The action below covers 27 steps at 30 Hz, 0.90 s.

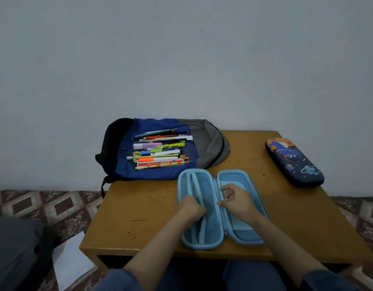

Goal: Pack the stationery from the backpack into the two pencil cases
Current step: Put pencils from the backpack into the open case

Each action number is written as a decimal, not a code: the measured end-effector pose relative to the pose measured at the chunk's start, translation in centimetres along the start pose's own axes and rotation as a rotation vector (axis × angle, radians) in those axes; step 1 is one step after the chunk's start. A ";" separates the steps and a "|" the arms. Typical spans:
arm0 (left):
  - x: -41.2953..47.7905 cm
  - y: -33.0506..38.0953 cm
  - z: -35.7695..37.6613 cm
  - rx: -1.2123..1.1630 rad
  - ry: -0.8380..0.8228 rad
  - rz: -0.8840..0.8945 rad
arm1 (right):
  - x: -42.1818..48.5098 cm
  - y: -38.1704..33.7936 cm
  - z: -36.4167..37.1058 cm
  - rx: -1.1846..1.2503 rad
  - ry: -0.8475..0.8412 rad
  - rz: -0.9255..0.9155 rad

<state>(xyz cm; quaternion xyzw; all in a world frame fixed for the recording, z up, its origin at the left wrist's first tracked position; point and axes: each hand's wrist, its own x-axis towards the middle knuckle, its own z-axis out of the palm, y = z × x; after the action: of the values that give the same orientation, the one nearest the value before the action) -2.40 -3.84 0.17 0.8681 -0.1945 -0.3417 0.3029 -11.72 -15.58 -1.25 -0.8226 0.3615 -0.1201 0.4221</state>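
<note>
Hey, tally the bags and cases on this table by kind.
Backpack: 1
Open pencil case: 1
Shut pencil case: 1
Total: 3

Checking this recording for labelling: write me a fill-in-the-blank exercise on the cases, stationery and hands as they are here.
The light blue pencil case lies ____, both its halves showing.
The dark blue pencil case at the far right is ____.
The stationery lies on top of the ____.
The left hand and right hand are both in the ____ blue case.
Missing: open; closed; backpack; light.
</note>
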 end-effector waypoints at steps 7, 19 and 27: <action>-1.0 -2.1 -1.0 -0.653 -0.149 0.014 | -0.2 0.3 -0.2 -0.008 -0.002 -0.084; -0.5 -1.0 -3.1 -0.489 -0.017 0.017 | 0.9 -1.1 -1.4 -0.421 -0.122 -0.149; 3.5 -2.6 -7.9 -0.051 0.517 0.251 | 1.0 -0.1 -1.7 -0.430 -0.215 -0.165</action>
<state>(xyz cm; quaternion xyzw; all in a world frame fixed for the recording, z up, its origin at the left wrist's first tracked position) 5.98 -0.71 1.32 0.8877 -0.2081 -0.0734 0.4040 -11.86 -17.29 -0.22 -0.9282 0.2634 0.0137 0.2623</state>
